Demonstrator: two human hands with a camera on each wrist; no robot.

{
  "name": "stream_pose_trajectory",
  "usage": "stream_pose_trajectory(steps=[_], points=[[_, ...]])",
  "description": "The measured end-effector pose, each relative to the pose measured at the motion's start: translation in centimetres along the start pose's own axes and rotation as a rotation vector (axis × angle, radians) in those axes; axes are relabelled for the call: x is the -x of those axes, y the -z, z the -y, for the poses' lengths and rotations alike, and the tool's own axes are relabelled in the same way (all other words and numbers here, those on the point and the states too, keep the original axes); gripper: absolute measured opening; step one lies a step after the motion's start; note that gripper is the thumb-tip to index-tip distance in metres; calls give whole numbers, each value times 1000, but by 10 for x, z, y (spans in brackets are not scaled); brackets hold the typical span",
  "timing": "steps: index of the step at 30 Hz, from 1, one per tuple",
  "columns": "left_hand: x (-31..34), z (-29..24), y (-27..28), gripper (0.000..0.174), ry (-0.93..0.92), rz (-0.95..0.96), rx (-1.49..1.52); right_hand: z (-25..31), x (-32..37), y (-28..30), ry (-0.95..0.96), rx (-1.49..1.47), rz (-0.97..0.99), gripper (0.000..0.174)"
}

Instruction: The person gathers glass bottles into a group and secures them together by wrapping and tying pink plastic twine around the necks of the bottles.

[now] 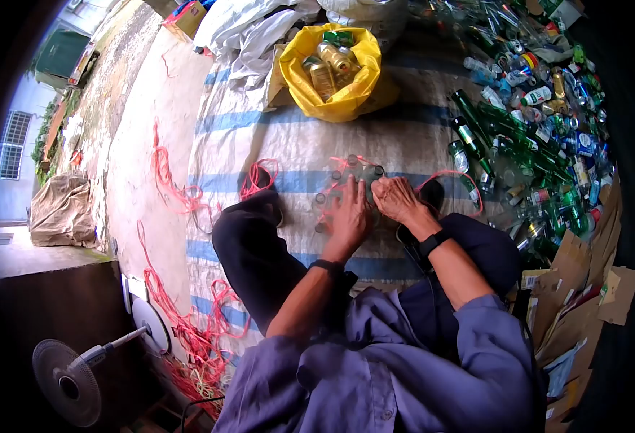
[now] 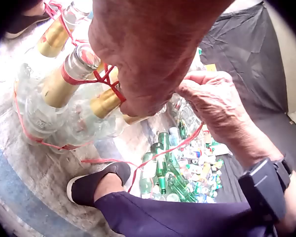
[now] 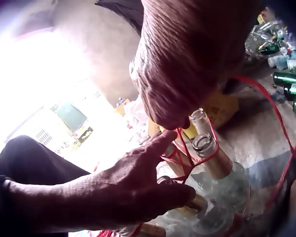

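Clear glass bottles with gold necks [image 2: 55, 84] stand bunched together, with red cord [image 2: 23, 124] round their bodies and crossing between the necks. Over the bottle tops lies my left hand [image 1: 351, 216], fingers extended, touching a neck and the crossed cord [image 3: 183, 148] in the right wrist view. Just right of it, my right hand [image 1: 400, 200] has curled fingers and pinches the red cord; a loose length [image 2: 175, 147] trails from it in the left wrist view. The fingertips of my right hand [image 3: 182, 64] are partly hidden.
A yellow bag [image 1: 366, 101] of cans stands beyond the bottles on a striped sheet [image 1: 231, 148]. Green bottles [image 1: 469, 133] and mixed containers are heaped right, above cardboard [image 1: 573, 252]. Tangled red cord [image 1: 187, 332] and a fan [image 1: 67, 382] are left.
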State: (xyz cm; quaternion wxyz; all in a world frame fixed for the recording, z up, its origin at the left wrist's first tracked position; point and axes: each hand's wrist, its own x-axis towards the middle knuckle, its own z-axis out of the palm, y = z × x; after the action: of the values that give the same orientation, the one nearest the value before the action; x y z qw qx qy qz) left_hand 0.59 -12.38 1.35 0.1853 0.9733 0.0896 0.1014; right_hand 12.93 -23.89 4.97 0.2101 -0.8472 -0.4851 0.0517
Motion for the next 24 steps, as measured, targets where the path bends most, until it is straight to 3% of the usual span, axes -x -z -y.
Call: stream_pose_trajectory(steps=[7,10,16,18,20,24], points=[[-1,3,5,63,9,5,98,-25,0,-10,-204,43,-124,17],[-1,3,3,77,43,40,77,-34,5,-22,-304,-38,-137,22],[-8,-4,23,71,115,153,182,-63,16,-61,-484,-279,-128,26],[-8,-8,26,62,-23,63,-1,-69,17,-72,-535,-322,-75,28],[-14,-15,40,57,-68,63,38,-69,15,-78,-711,-457,23,32],[-32,-19,40,46,-98,30,152,-69,4,-84,-847,-468,80,37]])
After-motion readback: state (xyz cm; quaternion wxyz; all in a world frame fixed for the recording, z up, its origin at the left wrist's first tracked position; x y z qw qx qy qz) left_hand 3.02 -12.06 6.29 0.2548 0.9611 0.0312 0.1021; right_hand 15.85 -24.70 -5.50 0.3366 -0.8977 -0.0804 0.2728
